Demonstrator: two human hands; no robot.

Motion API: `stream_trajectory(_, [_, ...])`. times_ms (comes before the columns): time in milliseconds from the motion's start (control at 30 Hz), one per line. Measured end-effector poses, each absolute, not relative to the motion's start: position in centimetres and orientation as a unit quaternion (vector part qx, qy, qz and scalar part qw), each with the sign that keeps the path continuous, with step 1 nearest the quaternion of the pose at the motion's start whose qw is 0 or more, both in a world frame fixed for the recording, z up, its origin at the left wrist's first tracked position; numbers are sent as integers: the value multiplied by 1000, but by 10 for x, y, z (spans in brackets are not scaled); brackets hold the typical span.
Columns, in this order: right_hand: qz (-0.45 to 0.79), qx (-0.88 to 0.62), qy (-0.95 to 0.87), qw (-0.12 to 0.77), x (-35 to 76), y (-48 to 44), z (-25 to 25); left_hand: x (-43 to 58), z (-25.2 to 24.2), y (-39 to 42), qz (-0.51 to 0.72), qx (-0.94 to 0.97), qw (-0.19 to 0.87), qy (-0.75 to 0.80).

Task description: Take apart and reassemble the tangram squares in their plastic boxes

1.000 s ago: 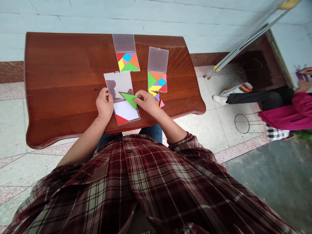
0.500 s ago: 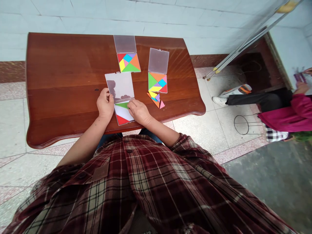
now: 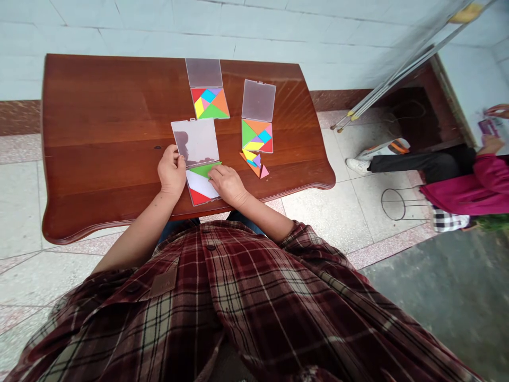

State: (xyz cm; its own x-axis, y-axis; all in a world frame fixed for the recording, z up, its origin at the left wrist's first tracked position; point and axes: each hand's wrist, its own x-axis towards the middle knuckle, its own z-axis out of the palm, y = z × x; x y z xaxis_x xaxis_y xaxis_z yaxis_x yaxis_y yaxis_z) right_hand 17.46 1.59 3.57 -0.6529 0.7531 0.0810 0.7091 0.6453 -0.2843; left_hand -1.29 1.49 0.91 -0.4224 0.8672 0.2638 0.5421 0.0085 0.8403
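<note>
A second ago the right hand (image 3: 227, 183) held the green triangle (image 3: 204, 170) pinched in the air above the open case; now that piece lies flat in the far part of the puzzle tray (image 3: 203, 183), with the right fingers spread loosely on it and pressing rather than gripping. By this showing, the piece is being seated into place.

The left hand (image 3: 172, 171) curls around the tray's left edge, steadying it, and has not shifted. A red triangle (image 3: 198, 197) sits in the tray's near corner, with white floor bare between the two pieces.

The tray's clear lid (image 3: 194, 141) lies open just beyond the hands. Right of the right hand, a small heap of loose pieces (image 3: 253, 162) rests on the counter (image 3: 103, 138). Beyond it is a filled tangram case (image 3: 256, 135), and another (image 3: 209, 102) lies farther off. Nothing blocks the tray. A person in pink sits well off to the right.
</note>
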Motion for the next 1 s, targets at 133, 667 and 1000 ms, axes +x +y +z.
stream_trajectory(133, [113,-406,-902,96,174,14,35,-13,8,15,485,511,165,690])
stream_trajectory(667, [146,-399,-900,95,175,12,34,-15,5,16,491,513,169,683])
stream_trajectory(1000, [202,-471,-818,262,212,30,44,-15,4,17,482,513,183,686])
